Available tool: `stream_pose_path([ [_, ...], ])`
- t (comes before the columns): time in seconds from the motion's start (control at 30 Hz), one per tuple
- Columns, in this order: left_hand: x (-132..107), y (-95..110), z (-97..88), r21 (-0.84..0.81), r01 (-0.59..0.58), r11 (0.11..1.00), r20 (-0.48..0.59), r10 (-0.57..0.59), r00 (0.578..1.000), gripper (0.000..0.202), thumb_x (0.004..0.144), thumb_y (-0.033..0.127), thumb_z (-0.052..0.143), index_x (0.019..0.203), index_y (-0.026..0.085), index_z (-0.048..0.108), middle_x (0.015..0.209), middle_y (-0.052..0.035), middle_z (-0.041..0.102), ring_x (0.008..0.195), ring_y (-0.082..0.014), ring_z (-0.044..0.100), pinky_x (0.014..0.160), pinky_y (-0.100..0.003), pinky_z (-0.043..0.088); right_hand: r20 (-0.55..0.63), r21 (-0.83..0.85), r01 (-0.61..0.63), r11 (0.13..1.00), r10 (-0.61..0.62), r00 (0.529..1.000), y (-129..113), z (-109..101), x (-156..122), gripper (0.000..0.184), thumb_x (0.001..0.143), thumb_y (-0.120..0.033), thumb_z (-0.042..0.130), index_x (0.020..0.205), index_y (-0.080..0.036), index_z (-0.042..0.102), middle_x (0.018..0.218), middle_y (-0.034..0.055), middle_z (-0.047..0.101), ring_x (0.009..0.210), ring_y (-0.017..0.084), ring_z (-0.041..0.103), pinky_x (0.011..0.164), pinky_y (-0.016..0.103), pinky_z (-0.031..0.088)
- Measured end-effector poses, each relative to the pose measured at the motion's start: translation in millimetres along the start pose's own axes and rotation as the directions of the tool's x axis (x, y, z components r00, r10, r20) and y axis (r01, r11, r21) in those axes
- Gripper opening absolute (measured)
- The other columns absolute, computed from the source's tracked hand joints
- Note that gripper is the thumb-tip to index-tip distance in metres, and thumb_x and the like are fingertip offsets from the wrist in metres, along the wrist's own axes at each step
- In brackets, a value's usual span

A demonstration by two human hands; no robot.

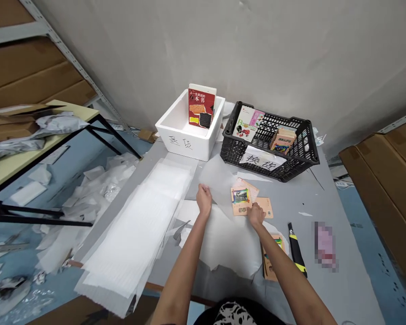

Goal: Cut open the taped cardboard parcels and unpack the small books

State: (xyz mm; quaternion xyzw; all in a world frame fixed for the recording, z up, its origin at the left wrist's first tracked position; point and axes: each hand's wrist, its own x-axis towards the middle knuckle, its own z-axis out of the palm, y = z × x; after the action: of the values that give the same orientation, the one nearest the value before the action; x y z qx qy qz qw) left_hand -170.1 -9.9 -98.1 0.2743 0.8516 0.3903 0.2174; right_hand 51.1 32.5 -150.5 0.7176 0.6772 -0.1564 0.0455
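Note:
My left hand (204,198) is closed on the edge of a thin translucent foam sheet (219,180) lifted over the grey table (325,198). My right hand (256,214) grips the lower edge of a small tan book (241,200) with a colourful picture on its cover. The book lies on a white foam sheet (228,241) spread in front of me. More tan books lie beside it: one at the right (266,206), another under my right forearm (269,266).
A long stack of white foam sheets (138,230) lies at my left. At the back stand a white foam box (189,128) holding a red book (201,107) and a black plastic crate (269,140) with books. A black-yellow utility knife (296,248) lies at the right.

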Motion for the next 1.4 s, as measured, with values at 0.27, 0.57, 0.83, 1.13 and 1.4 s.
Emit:
stream_pose_path([
  [0.27, -29.8, -102.3, -135.4, -0.450, 0.087, 0.889, -0.416, -0.294, 0.861, 0.018, 0.085, 0.036, 0.047, 0.094, 0.019, 0.047, 0.088, -0.0027, 0.060, 0.070, -0.0120, 0.062, 0.054, -0.021, 0.051, -0.094, 0.016, 0.146, 0.989, -0.144, 0.985, -25.1, -1.8, -32.3, 0.044, 0.083, -0.036, 0.054, 0.115, -0.006, 0.052, 0.118, 0.0270, 0.055, 0.114, 0.038, 0.048, 0.091, 0.043, 0.031],
  [0.57, -94.7, -191.5, -159.7, -0.783, 0.040, 0.621, -0.489, -0.654, 0.577, 0.014, 0.084, 0.030, 0.051, 0.092, 0.020, 0.044, 0.096, -0.0040, 0.055, 0.086, -0.0137, 0.061, 0.061, -0.025, 0.057, 0.194, 0.437, 0.410, 0.801, -0.529, 0.826, -182.3, 65.0, -140.6, 0.036, 0.080, -0.038, 0.052, 0.107, -0.015, 0.053, 0.084, 0.0091, 0.067, 0.079, 0.024, 0.064, 0.071, 0.032, 0.045],
  [0.83, -132.6, -220.6, -162.2, -0.824, -0.058, 0.563, -0.524, -0.719, 0.458, 0.023, 0.079, 0.038, 0.057, 0.085, 0.019, 0.045, 0.091, -0.0039, 0.058, 0.085, -0.0151, 0.063, 0.065, -0.030, 0.059, -0.152, 0.470, 0.743, 0.477, -0.785, 0.600, -248.0, 45.8, -122.9, 0.021, 0.088, -0.022, 0.036, 0.103, -0.020, 0.051, 0.100, 0.0080, 0.060, 0.099, 0.022, 0.053, 0.092, 0.037, 0.036],
  [1.13, -143.8, -226.2, -133.6, -0.858, 0.163, 0.488, -0.348, -0.784, 0.514, 0.040, 0.070, 0.052, 0.058, 0.079, 0.014, 0.059, 0.065, -0.0038, 0.064, 0.050, -0.0150, 0.061, 0.049, -0.029, 0.053, -0.067, 0.043, 0.922, 0.384, -0.920, 0.386, -292.1, 57.4, -101.3, 0.035, 0.086, -0.003, 0.031, 0.108, -0.015, 0.055, 0.103, 0.0106, 0.062, 0.101, 0.022, 0.051, 0.091, 0.034, 0.031],
  [1.4, -157.9, -229.0, -137.6, -0.744, 0.474, 0.472, -0.150, -0.809, 0.569, 0.054, 0.068, 0.066, 0.051, 0.062, 0.014, 0.062, 0.044, -0.0013, 0.054, 0.037, -0.0129, 0.050, 0.042, -0.026, 0.041, 0.070, -0.049, 0.922, 0.383, -0.920, 0.386, -305.7, 81.1, -91.3, 0.044, 0.077, 0.004, 0.035, 0.106, -0.015, 0.062, 0.106, 0.0146, 0.061, 0.100, 0.025, 0.052, 0.089, 0.036, 0.030],
])
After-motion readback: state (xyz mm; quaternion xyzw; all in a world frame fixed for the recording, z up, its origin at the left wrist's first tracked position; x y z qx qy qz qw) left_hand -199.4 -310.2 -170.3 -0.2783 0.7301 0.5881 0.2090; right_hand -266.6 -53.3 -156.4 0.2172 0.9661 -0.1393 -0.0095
